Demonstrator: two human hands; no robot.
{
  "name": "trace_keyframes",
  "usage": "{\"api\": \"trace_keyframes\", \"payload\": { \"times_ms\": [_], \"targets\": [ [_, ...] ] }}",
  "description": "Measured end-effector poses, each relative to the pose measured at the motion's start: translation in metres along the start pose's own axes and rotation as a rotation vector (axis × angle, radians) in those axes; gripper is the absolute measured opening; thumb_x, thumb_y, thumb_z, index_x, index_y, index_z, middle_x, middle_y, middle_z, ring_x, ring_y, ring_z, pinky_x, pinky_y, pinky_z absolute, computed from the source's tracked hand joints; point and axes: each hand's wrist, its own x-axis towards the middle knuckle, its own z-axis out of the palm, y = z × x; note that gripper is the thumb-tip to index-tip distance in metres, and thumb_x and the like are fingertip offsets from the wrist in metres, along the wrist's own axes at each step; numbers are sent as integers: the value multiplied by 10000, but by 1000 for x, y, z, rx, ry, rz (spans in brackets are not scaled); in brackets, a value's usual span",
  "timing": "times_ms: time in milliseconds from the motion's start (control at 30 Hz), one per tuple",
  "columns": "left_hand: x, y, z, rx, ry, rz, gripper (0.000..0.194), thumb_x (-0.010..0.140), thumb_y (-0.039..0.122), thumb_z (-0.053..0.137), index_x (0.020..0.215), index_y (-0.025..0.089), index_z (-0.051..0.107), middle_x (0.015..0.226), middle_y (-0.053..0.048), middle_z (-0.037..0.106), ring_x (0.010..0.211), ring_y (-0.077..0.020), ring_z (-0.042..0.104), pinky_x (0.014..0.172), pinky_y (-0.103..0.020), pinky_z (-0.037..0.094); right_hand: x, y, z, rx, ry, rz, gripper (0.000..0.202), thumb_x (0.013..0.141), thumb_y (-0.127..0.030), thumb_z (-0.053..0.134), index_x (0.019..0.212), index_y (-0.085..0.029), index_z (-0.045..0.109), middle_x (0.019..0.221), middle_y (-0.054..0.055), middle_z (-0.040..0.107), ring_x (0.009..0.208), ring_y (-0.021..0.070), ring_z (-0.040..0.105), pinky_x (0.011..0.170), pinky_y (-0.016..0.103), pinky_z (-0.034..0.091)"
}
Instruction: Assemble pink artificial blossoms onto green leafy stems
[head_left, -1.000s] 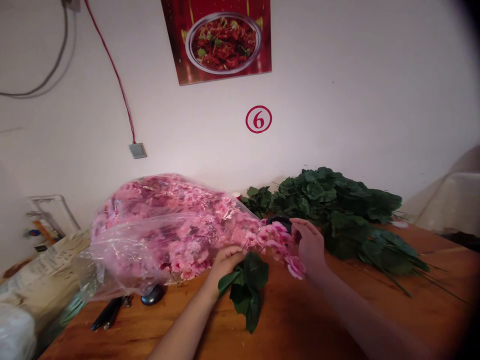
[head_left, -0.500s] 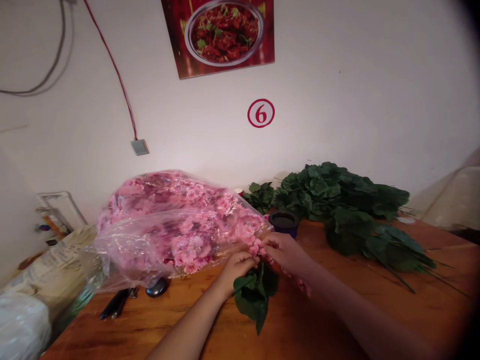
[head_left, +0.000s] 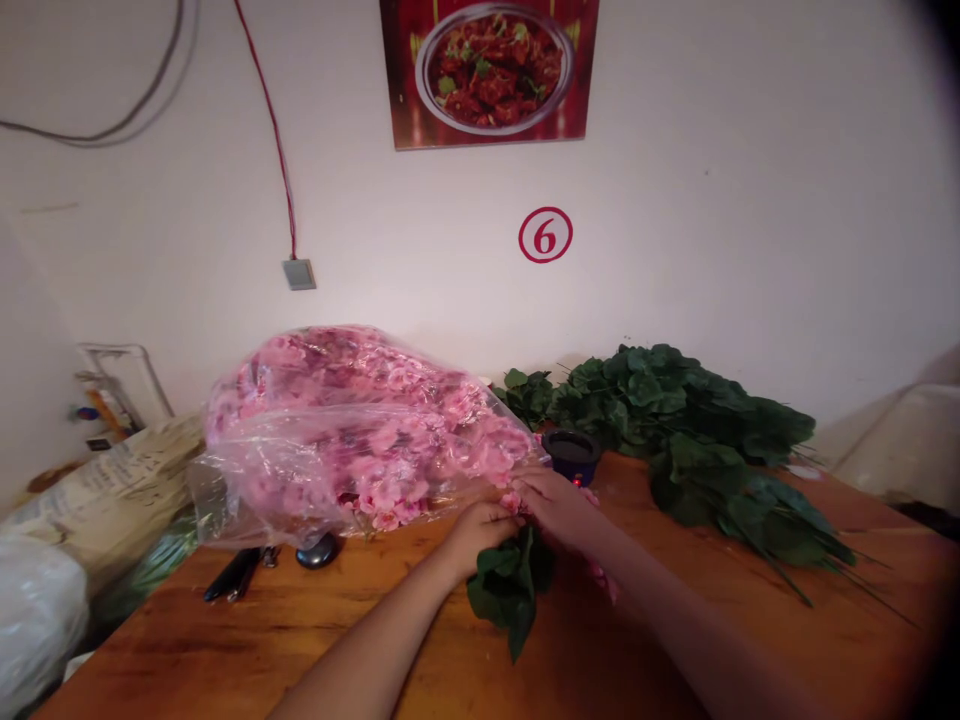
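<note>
My left hand (head_left: 484, 535) is closed around the stem end of an artificial leaf sprig (head_left: 508, 590), whose dark green leaves hang toward me over the table. My right hand (head_left: 551, 505) lies right beside it, fingers bent over a small pink blossom sprig (head_left: 512, 502); parts of that sprig show past the hand on the right. The fingertips of both hands nearly meet, and the exact grip of the right fingers is partly hidden. Just beyond the hands rests a clear plastic bag (head_left: 262, 480) full of pink artificial blossoms (head_left: 390, 490).
A dark round pot (head_left: 571, 455) with a small red light stands behind my right hand. Piles of green artificial leaves (head_left: 660, 400) lie at the back right of the wooden table (head_left: 360, 620). A black oval object (head_left: 318, 550) and a dark slim tool (head_left: 232, 575) lie at left.
My right hand has shifted from pinching the blossoms to lying lower and flatter across them. The left hand keeps its hold on the leaf sprig. The camera view has turned slightly.
</note>
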Motion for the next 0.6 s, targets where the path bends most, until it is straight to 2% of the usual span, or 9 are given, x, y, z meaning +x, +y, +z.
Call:
{"api": "trace_keyframes", "payload": {
  "times_ms": [100,233,400,500,600],
  "targets": [
    [2,-7,-1,100,32,19,400,737,486,579,529,148,527,500,38,420,498,-93,360,500,-233,263,15,10,11,-82,-35,12,330,890,-172,378,819,-178,700,939,73,692,1032,206,559,937,337,385],
    [2,-9,-1,251,46,86,435,758,497,555,501,149,512,483,51,357,497,-89,319,493,-238,220,37,23,21,-202,-32,44,293,825,-120,447,977,-172,692,1106,82,660,1095,224,520,977,372,347],
    [1,-9,-2,354,49,117,438,795,493,508,536,142,540,500,46,365,502,-91,330,490,-241,205,52,29,28,-292,-139,41,242,837,-127,460,781,-169,691,917,75,676,937,197,548,883,318,388],
    [1,-7,-4,388,65,127,442,791,497,513,539,139,565,497,42,368,515,-98,335,502,-239,218,51,31,29,-313,-104,76,274,851,-135,429,719,-152,668,827,86,657,874,197,541,848,318,388],
    [1,-5,-5,400,55,126,438,790,498,509,557,138,600,491,39,382,514,-104,349,512,-236,231,46,31,28,-321,-64,111,256,847,-141,418,765,-152,661,828,86,649,885,208,527,841,331,373]
  ]
}}
